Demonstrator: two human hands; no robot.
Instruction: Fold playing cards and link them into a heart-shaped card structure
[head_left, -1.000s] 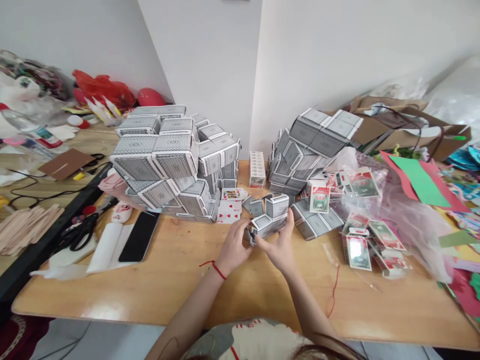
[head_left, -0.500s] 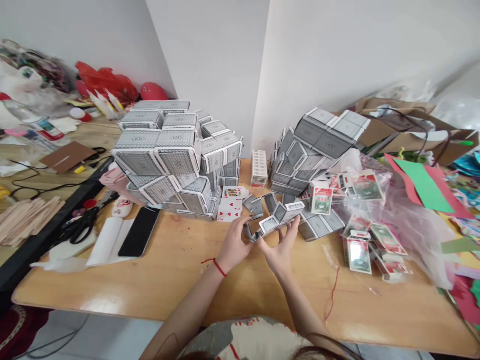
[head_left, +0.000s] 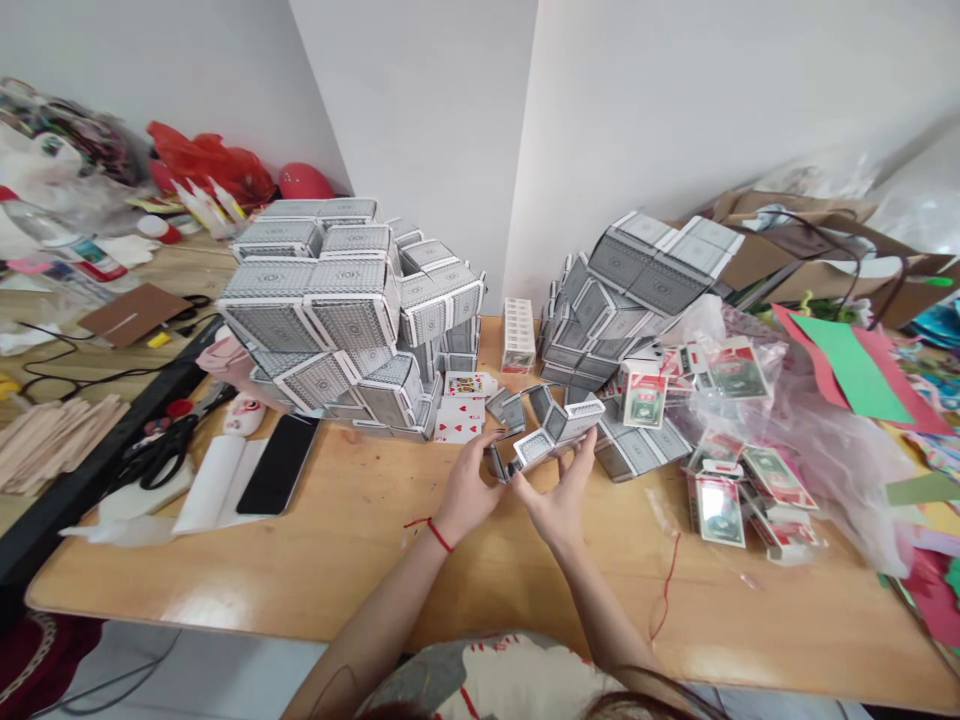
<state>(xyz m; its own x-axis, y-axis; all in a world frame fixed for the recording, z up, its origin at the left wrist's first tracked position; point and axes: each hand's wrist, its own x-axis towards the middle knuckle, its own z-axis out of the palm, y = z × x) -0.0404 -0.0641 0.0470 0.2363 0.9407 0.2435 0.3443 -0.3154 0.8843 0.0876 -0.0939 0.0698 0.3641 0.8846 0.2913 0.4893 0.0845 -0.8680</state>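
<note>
My left hand (head_left: 471,485), with a red string at the wrist, pinches a folded playing card (head_left: 496,464). My right hand (head_left: 559,495) grips a joined piece of folded playing cards (head_left: 556,428) with grey patterned backs. The two pieces meet between my fingertips; whether they interlock is too small to tell. Just beyond my hands lie more folded cards (head_left: 507,408) on the table. Face-up hearts cards (head_left: 460,420) lie past my left hand. A flat joined card panel (head_left: 643,452) rests to the right of my right hand.
Large folded-card structures stand at the left (head_left: 330,310) and the right (head_left: 630,290). A stack of card boxes (head_left: 518,336) stands between them. Opened card boxes (head_left: 720,508) and plastic wrap lie at the right. A black phone (head_left: 277,465) and scissors (head_left: 169,445) lie at the left.
Both hands stay in nearly the same place with the card pieces. The piece in my right hand has shifted very slightly left.
</note>
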